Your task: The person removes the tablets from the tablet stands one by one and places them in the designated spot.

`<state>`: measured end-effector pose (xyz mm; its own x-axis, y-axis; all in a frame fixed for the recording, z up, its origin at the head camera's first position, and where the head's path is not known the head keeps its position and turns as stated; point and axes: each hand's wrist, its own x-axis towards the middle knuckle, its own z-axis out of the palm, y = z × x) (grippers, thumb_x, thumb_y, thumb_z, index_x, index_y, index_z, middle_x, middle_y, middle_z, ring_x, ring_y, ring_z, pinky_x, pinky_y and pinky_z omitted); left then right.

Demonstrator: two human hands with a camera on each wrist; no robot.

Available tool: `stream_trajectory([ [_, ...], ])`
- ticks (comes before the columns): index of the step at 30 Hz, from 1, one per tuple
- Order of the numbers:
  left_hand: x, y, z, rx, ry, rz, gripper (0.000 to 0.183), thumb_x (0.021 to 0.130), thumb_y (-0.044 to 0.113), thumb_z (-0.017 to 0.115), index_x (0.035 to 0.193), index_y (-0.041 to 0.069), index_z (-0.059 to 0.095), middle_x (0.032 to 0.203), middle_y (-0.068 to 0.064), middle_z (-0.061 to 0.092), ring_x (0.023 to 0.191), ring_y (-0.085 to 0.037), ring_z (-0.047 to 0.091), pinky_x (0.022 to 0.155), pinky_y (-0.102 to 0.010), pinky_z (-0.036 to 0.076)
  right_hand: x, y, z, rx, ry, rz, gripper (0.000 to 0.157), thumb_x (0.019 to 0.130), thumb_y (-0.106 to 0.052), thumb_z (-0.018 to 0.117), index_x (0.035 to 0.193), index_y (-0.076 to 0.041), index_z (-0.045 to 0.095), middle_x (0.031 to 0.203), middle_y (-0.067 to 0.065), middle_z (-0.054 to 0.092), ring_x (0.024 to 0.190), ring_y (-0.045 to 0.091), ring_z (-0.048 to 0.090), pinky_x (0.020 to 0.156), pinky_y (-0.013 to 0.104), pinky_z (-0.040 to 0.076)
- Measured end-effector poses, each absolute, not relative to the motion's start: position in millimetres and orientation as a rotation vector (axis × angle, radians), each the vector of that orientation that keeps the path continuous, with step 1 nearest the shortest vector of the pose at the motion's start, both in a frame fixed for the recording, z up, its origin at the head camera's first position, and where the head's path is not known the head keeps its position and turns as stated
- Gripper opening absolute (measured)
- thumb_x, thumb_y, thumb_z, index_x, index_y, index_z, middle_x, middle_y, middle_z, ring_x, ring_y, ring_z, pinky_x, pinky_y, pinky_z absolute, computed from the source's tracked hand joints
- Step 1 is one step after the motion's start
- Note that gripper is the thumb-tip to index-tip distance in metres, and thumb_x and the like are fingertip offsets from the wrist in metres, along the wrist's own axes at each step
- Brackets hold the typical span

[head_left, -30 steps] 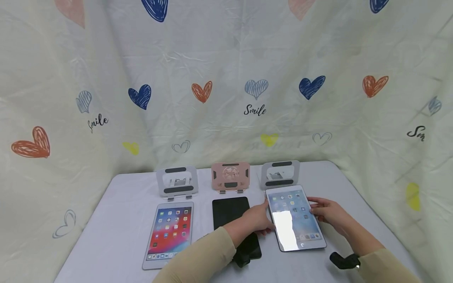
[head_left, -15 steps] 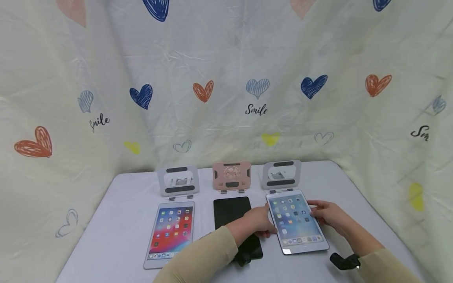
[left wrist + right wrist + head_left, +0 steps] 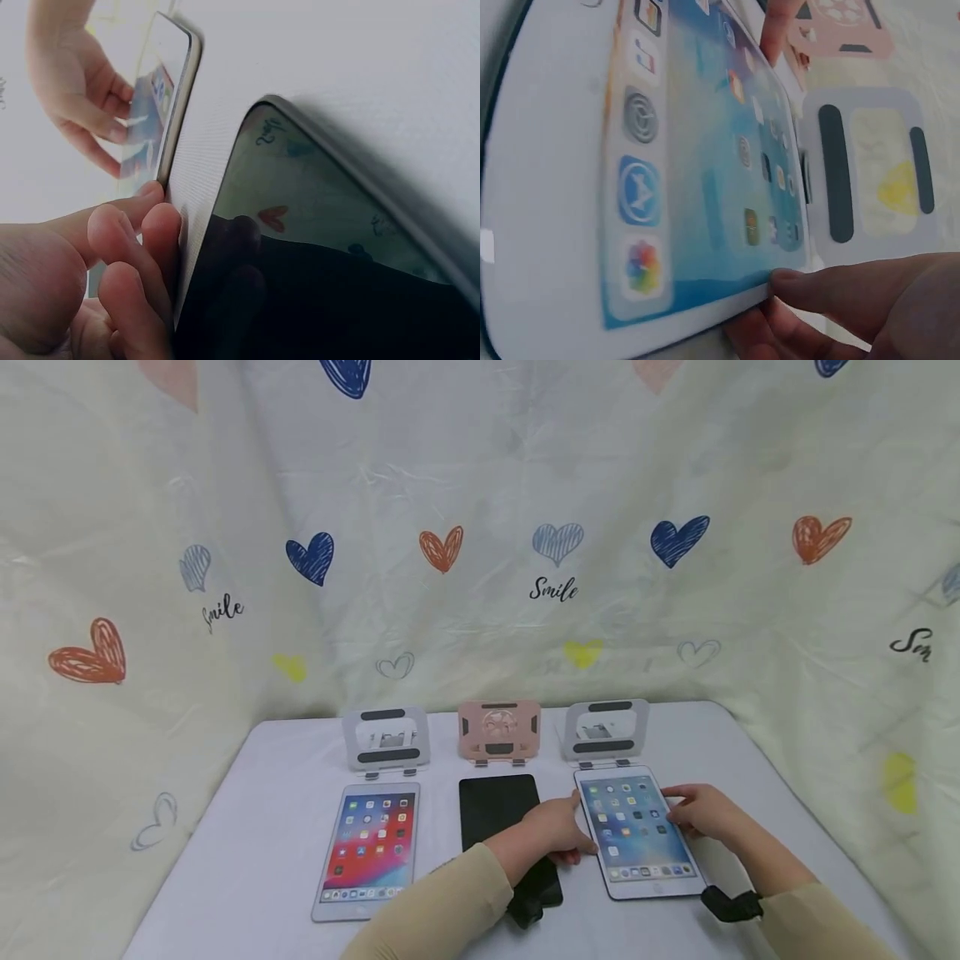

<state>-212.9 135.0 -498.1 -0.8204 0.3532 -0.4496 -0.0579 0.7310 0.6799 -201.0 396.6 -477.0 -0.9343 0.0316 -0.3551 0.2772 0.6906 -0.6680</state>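
A white tablet (image 3: 637,827) with a lit blue home screen lies before the right grey stand (image 3: 606,731). My left hand (image 3: 558,827) holds its left edge, reaching across a dark tablet (image 3: 498,802). In the left wrist view a fingertip of that hand meets the white tablet's edge, while other fingers curl beside the glossy dark tablet (image 3: 300,202). At the opposite edge, my right hand (image 3: 705,814) grips the white tablet. Its thumb (image 3: 802,289) rests on the rim in the right wrist view, and its other fingers are partly hidden below.
A second white tablet (image 3: 367,852) with a red and blue screen lies at the left. Along the back of the white-covered table (image 3: 262,827) stand another grey stand (image 3: 384,739) and a pink stand (image 3: 498,731). A heart-patterned curtain (image 3: 480,627) hangs behind.
The white tablet has come slightly toward me and down, away from the right stand's foot, with both hands still at its edges. The bright glare on its screen is gone.
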Motion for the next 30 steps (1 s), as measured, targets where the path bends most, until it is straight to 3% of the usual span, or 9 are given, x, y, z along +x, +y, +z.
stream_trajectory([
  [30,-210,143,-499,0.201,2.449,0.856,0.09,0.079,0.037,0.084,0.154,0.033,0.035,0.06,-0.003,0.063,0.045,-0.018,0.059,0.047,-0.029,0.046,-214,415,-491,0.257,2.56,-1.054,0.053,0.088,-0.012,0.07,0.136,0.004,0.055,0.086,0.01,0.058,0.073,0.023,0.056,0.065,0.034,0.045],
])
